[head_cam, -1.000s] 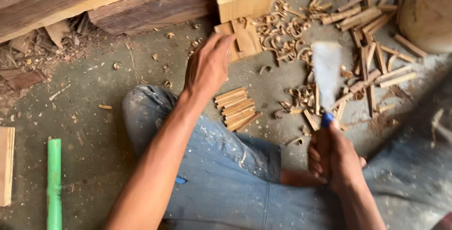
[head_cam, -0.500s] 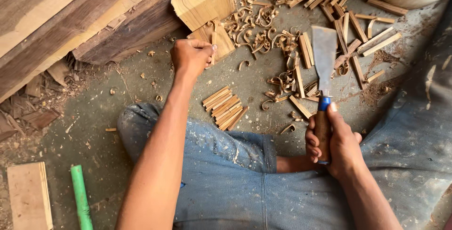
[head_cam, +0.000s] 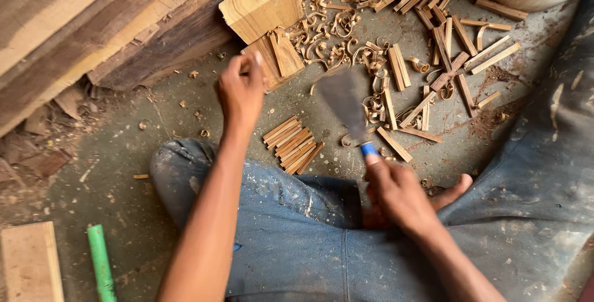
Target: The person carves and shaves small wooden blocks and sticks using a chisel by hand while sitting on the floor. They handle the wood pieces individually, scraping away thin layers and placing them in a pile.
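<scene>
Beside right hand gripped blade, left hand at wood piece

We see no packages, labels, signs or screens anywhere here, from twelve o'clock round to six; only bare wood, floor and cloth fill our view.

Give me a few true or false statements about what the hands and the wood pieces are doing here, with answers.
1. The right hand grips a broad blade by a blue handle. True.
2. The left hand rests on the green stick. False: it is raised near a wood block, far from the stick.
3. A neat bundle of sticks lies between the two hands. True.
4. The curled shavings are piled on the person's jeans. False: they lie on the ground beyond the blade.
</scene>
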Demonstrator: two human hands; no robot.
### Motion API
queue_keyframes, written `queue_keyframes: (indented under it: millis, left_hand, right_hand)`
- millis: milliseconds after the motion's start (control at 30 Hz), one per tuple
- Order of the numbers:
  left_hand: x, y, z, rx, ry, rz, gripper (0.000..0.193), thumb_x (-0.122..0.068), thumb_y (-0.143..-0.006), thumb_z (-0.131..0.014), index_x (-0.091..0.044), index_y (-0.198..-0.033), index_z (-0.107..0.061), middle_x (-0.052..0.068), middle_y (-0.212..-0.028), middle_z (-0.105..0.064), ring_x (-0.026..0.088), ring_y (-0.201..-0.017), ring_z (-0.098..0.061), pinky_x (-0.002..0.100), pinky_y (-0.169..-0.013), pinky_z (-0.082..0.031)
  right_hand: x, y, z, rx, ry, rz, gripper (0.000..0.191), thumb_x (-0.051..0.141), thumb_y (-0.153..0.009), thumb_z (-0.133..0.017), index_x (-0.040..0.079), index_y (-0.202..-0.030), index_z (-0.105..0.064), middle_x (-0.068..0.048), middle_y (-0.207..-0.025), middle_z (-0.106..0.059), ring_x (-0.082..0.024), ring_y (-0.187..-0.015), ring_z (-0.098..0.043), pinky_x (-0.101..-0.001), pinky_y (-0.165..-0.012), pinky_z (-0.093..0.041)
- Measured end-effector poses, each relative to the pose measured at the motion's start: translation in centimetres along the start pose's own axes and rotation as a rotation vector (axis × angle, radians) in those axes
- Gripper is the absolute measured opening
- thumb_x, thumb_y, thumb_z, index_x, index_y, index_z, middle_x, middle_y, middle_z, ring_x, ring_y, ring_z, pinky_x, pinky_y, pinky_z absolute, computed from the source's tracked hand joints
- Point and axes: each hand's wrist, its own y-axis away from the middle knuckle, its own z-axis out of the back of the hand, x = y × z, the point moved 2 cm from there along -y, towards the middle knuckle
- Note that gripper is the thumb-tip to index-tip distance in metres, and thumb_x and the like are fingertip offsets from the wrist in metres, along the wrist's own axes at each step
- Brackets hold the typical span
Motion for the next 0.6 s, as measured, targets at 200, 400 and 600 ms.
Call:
queue_keyframes:
  millis: [200, 400, 600]
  left_hand:
    - [-1.4, 9.7, 2.2, 0.213, -0.293, -0.583, 0.052, -0.031, -0.102, -0.063, -0.004, -0.145, -0.053, 0.018, -0.153, -0.052, 0.034, -0.144, -0.047, 0.048, -0.120, -0.040]
    - [-1.1, 10.2, 1.0, 0.414, -0.487, -0.517, 0.080, -0.053, -0.102, -0.049, 0.001, -0.157, -0.032, 0.017, -0.168, -0.022, 0.037, -0.155, -0.021, 0.052, -0.126, -0.017]
    - [-0.2, 8.7, 0.5, 0.439, -0.433, -0.515, 0.082, -0.051, -0.105, -0.045, 0.006, -0.160, -0.025, 0.023, -0.170, -0.016, 0.040, -0.158, -0.017, 0.048, -0.130, -0.014]
  right_hand:
    - [1.7, -1.6, -4.6, 0.038, 0.162, -0.004, 0.054, 0.049, -0.102, -0.045, 0.003, -0.079, -0.059, -0.005, -0.053, -0.051, -0.016, -0.039, -0.049, -0.0341, -0.037, -0.039]
    - [3.4, -4.7, -8.1, 0.009, 0.235, 0.072, 0.057, 0.047, -0.104, -0.043, 0.000, -0.077, -0.060, -0.009, -0.048, -0.053, -0.019, -0.035, -0.051, -0.0354, -0.035, -0.040]
    - [5.5, -5.8, -8.7, 0.009, 0.249, 0.084, 0.056, 0.046, -0.105, -0.041, -0.001, -0.080, -0.059, -0.008, -0.047, -0.051, -0.019, -0.034, -0.049, -0.0359, -0.034, -0.040]
